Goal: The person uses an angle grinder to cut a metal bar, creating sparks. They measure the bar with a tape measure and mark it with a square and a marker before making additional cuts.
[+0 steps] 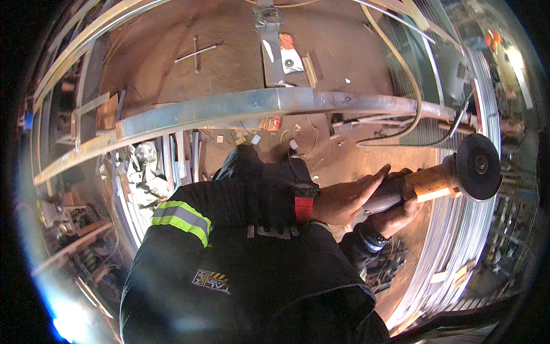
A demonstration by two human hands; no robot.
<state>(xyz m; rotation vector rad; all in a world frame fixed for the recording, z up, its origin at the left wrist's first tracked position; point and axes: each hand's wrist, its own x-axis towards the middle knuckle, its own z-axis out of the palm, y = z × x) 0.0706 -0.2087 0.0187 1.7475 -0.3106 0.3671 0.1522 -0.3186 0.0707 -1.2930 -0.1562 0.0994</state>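
An orange and grey angle grinder (431, 182) with a dark round disc (476, 163) is held out to my right, the disc pointing away from me. My right hand (398, 217), with a watch at its wrist, wraps round the grinder's body from below. Across my chest reaches my left arm, in a dark sleeve with a yellow-green reflective band. My left hand (346, 198) lies by the grey rear end of the grinder with its fingers stretched out; it seems to touch it, though the contact is partly hidden.
A long metal beam (223, 112) runs across in front of me. A hose (413, 86) hangs over it at the right. Long metal bars (458, 246) are stacked on my right. On the brown floor beyond lie a cross-shaped wrench (196, 54) and scraps.
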